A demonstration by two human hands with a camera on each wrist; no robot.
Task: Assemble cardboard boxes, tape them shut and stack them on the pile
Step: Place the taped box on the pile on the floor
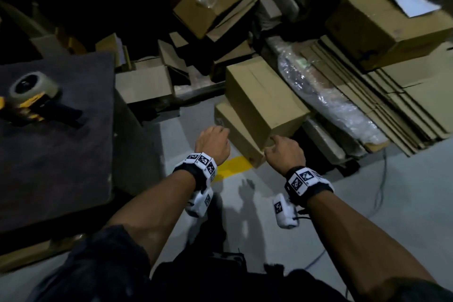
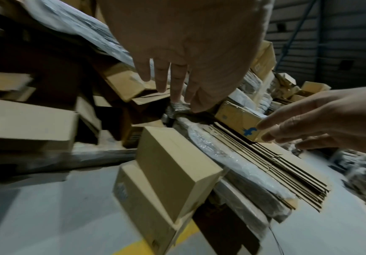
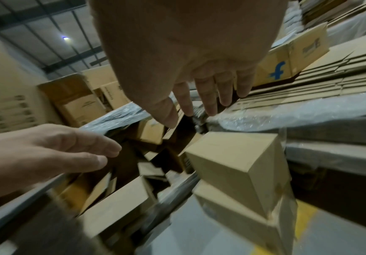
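While both hands [image 1: 215, 141] hover empty, top box [image 1: 263, 97] apparently closed, contents unseen.

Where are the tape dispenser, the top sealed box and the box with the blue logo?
tape dispenser [image 1: 34, 95], head view, on its tape roll.
top sealed box [image 1: 264, 95], head view, on its upper face.
box with the blue logo [image 3: 286, 67], right wrist view, on its printed side.

Warehouse: flattened carton stacks [image 1: 382, 95], piled boxes [image 1: 264, 95], concrete floor [image 1: 245, 216], corrugated metal wall [image 2: 330, 34].

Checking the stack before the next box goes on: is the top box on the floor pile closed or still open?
Closed. The top box shows flat, unbroken faces with no raised flaps, and sits skewed on the lower box. Tape cannot be made out.
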